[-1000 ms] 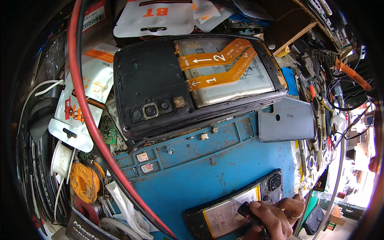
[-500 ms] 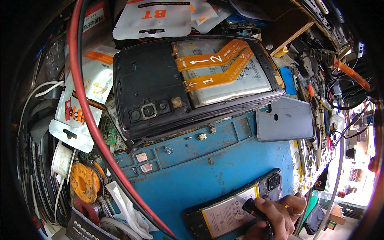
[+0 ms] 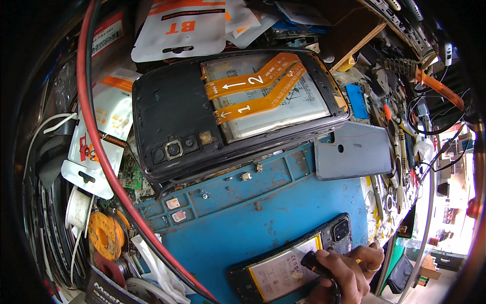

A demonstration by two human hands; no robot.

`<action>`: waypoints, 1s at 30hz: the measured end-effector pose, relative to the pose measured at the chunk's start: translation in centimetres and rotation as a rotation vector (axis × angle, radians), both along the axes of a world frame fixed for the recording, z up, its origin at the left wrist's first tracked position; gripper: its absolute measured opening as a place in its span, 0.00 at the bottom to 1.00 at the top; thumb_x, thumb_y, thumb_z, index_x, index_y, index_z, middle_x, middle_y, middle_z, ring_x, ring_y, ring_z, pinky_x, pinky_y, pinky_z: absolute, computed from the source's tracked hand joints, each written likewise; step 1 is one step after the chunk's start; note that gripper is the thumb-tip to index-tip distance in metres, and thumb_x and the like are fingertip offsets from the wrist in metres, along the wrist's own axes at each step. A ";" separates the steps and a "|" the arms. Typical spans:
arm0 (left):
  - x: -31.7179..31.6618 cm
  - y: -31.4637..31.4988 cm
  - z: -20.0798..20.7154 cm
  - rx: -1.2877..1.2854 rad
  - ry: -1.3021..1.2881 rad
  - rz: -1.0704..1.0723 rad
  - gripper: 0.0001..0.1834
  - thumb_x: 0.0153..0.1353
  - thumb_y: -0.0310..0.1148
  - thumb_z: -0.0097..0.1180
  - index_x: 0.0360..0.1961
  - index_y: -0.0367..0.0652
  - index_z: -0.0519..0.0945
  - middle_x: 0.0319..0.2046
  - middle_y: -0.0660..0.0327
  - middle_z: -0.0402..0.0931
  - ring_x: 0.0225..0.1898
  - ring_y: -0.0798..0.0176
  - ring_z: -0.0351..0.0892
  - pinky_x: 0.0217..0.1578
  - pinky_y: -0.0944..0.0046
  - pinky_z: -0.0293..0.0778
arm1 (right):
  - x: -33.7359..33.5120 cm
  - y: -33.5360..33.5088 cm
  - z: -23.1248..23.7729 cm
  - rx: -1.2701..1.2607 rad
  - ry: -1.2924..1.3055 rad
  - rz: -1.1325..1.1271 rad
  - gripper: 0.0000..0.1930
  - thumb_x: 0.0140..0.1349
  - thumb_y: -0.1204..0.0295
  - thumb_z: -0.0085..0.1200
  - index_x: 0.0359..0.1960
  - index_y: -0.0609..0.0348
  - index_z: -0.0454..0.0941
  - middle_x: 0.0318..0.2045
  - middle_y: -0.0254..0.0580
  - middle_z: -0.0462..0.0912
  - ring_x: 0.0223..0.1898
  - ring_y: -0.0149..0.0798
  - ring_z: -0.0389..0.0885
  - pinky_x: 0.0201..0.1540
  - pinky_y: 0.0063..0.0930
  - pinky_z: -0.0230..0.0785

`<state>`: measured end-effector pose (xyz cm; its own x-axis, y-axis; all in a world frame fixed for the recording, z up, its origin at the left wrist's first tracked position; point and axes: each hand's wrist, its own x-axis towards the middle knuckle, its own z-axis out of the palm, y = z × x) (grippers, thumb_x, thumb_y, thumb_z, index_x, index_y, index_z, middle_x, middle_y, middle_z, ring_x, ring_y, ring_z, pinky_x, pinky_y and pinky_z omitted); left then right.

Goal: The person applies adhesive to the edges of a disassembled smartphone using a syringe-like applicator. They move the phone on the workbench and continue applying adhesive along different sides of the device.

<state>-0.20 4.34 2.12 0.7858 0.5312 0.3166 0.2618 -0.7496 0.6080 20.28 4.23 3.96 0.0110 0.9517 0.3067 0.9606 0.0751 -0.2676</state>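
Observation:
An opened black phone [image 3: 242, 283] lies tilted on the blue mat, its camera block at the upper right. The white, yellow-edged battery [image 3: 276, 273] shows in its middle. My right hand [image 3: 349, 268] is closed around a black-handled tool [image 3: 313, 261] with a small red mark on it. Its thin pale tip rests over or on the battery's upper edge; contact is hard to make out. The curled fingers cover the phone's lower right part. My left hand is not in view.
Stacked phone bodies [image 3: 167, 111] with orange flex cables stand behind the blue mat [image 3: 202, 243]. A grey back cover [image 3: 354, 152] lies right of them. Small metal parts sit in the mat's tray. A red cable [image 3: 114, 177] crosses the left side, near solder spools [image 3: 105, 235].
The whole scene has shifted slightly left in the picture. My right hand keeps its grip on the tool, and the tip stays near the battery's upper edge.

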 end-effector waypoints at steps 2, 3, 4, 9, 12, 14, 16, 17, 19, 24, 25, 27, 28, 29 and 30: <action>0.1 -0.3 -0.2 0.008 -0.023 0.037 0.15 0.54 0.20 0.53 0.43 0.39 0.83 0.23 0.63 0.66 0.20 0.67 0.70 0.20 0.71 0.69 | 0.1 0.0 0.0 0.002 -0.008 -0.016 0.10 0.58 0.77 0.52 0.40 0.62 0.79 0.32 0.37 0.84 0.29 0.38 0.73 0.44 0.31 0.60; 0.1 -0.5 -0.3 0.009 -0.020 0.043 0.15 0.54 0.20 0.53 0.43 0.39 0.83 0.23 0.63 0.66 0.20 0.67 0.70 0.20 0.71 0.69 | 0.1 0.1 -0.1 0.003 -0.012 -0.024 0.10 0.58 0.77 0.52 0.40 0.63 0.79 0.32 0.37 0.84 0.28 0.38 0.73 0.44 0.31 0.60; 0.1 -0.6 -0.4 0.009 -0.016 0.049 0.15 0.54 0.20 0.53 0.43 0.39 0.83 0.23 0.63 0.66 0.20 0.67 0.70 0.19 0.71 0.69 | 0.1 0.1 -0.1 0.011 -0.009 -0.027 0.10 0.58 0.77 0.52 0.40 0.63 0.79 0.32 0.37 0.84 0.28 0.38 0.73 0.44 0.31 0.60; -0.1 -1.3 -0.8 -0.022 -0.038 0.066 0.15 0.54 0.20 0.54 0.43 0.38 0.83 0.23 0.63 0.67 0.20 0.66 0.71 0.20 0.72 0.69 | 0.0 0.1 -0.2 0.045 0.036 -0.058 0.09 0.57 0.78 0.51 0.39 0.63 0.80 0.30 0.37 0.83 0.27 0.38 0.73 0.43 0.31 0.61; -0.1 -1.5 -1.0 -0.050 -0.063 0.064 0.16 0.52 0.19 0.55 0.44 0.37 0.82 0.23 0.63 0.67 0.21 0.66 0.71 0.20 0.71 0.69 | 0.1 0.1 -0.1 0.042 -0.008 -0.046 0.09 0.56 0.79 0.51 0.38 0.63 0.80 0.29 0.37 0.83 0.27 0.38 0.72 0.43 0.31 0.61; -0.2 -1.4 -0.9 -0.073 -0.043 0.037 0.18 0.52 0.18 0.55 0.45 0.37 0.82 0.24 0.62 0.68 0.21 0.66 0.71 0.20 0.71 0.69 | 0.1 0.1 -0.1 0.038 0.006 -0.063 0.10 0.55 0.79 0.51 0.38 0.63 0.81 0.29 0.37 0.83 0.27 0.39 0.71 0.43 0.31 0.61; -0.1 -1.3 -0.8 -0.070 -0.052 0.051 0.19 0.51 0.18 0.55 0.46 0.37 0.81 0.24 0.63 0.67 0.21 0.65 0.71 0.20 0.71 0.69 | 0.2 0.3 -0.2 0.047 0.007 -0.057 0.10 0.55 0.79 0.52 0.39 0.63 0.81 0.28 0.37 0.82 0.27 0.39 0.71 0.43 0.31 0.61; -0.1 -1.2 -0.7 -0.068 -0.057 0.058 0.19 0.51 0.18 0.55 0.46 0.38 0.81 0.24 0.63 0.67 0.21 0.65 0.71 0.20 0.71 0.69 | 0.2 0.4 -0.2 0.058 -0.001 -0.045 0.11 0.54 0.79 0.52 0.39 0.63 0.81 0.28 0.37 0.82 0.27 0.39 0.71 0.43 0.31 0.60; 0.0 -1.1 -0.6 -0.063 -0.051 0.060 0.20 0.51 0.17 0.55 0.47 0.39 0.81 0.24 0.63 0.66 0.21 0.65 0.71 0.20 0.70 0.68 | 0.1 0.5 0.0 0.060 -0.008 -0.041 0.12 0.53 0.79 0.53 0.39 0.64 0.80 0.28 0.38 0.82 0.27 0.39 0.71 0.42 0.30 0.61; 0.8 -1.3 -0.5 -0.096 -0.114 0.168 0.20 0.50 0.18 0.57 0.46 0.42 0.83 0.23 0.65 0.65 0.20 0.66 0.70 0.19 0.71 0.67 | -0.4 -0.4 1.8 -0.400 0.110 -0.227 0.29 0.36 0.74 0.68 0.47 0.51 0.77 0.36 0.28 0.83 0.45 0.39 0.69 0.56 0.53 0.52; 0.9 -1.4 -0.5 -0.095 -0.113 0.190 0.20 0.49 0.18 0.58 0.45 0.43 0.83 0.22 0.65 0.65 0.20 0.66 0.70 0.19 0.71 0.66 | -0.5 -0.5 1.9 -0.400 0.120 -0.230 0.29 0.37 0.74 0.68 0.47 0.50 0.77 0.36 0.29 0.83 0.46 0.38 0.68 0.58 0.55 0.47; 1.0 -1.6 -0.6 -0.068 -0.099 0.225 0.19 0.48 0.19 0.60 0.44 0.44 0.84 0.22 0.66 0.65 0.19 0.66 0.69 0.18 0.71 0.66 | -0.6 -0.8 2.2 -0.403 0.141 -0.233 0.29 0.38 0.76 0.67 0.48 0.48 0.77 0.37 0.30 0.83 0.48 0.37 0.66 0.62 0.58 0.39; 1.1 -1.8 -0.6 -0.043 -0.086 0.238 0.19 0.48 0.19 0.60 0.43 0.45 0.84 0.22 0.66 0.65 0.19 0.66 0.69 0.18 0.71 0.66 | -0.6 -0.9 2.1 -0.410 0.149 -0.251 0.29 0.38 0.76 0.67 0.48 0.48 0.77 0.36 0.30 0.83 0.47 0.37 0.66 0.62 0.58 0.39; 1.1 -1.8 -0.7 -0.017 -0.073 0.251 0.19 0.47 0.19 0.61 0.43 0.45 0.84 0.21 0.66 0.65 0.19 0.67 0.69 0.18 0.71 0.66 | -0.7 -1.0 2.1 -0.417 0.157 -0.270 0.29 0.38 0.76 0.66 0.48 0.48 0.77 0.36 0.31 0.84 0.47 0.37 0.67 0.63 0.58 0.39; 1.1 -1.9 -0.7 -0.028 -0.068 0.244 0.19 0.47 0.19 0.61 0.42 0.45 0.85 0.21 0.66 0.65 0.19 0.67 0.69 0.18 0.71 0.65 | -0.7 -1.0 2.1 -0.423 0.164 -0.288 0.28 0.39 0.76 0.66 0.48 0.48 0.77 0.35 0.31 0.84 0.47 0.37 0.67 0.63 0.58 0.39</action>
